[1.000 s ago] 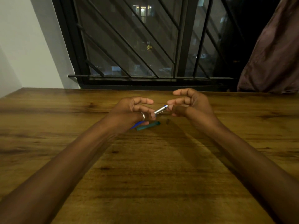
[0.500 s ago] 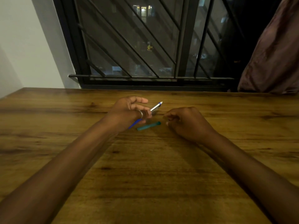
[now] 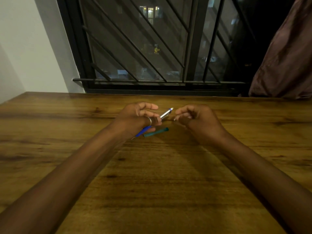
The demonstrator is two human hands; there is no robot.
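Light, stiff and slick, the pen (image 3: 166, 114) is best held mid-barrel, where the left hand (image 3: 136, 118) grips it; the right hand (image 3: 197, 119) curls nearby, contents impossible to tell.

Tiny piece (image 3: 174, 119) in the right hand (image 3: 200, 123) (too small for identification)

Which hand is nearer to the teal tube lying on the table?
Left. The left hand, gripping a pen, sits just over the near end of the teal tube; the right hand, seemingly pinching a small piece, is off beyond its far end.
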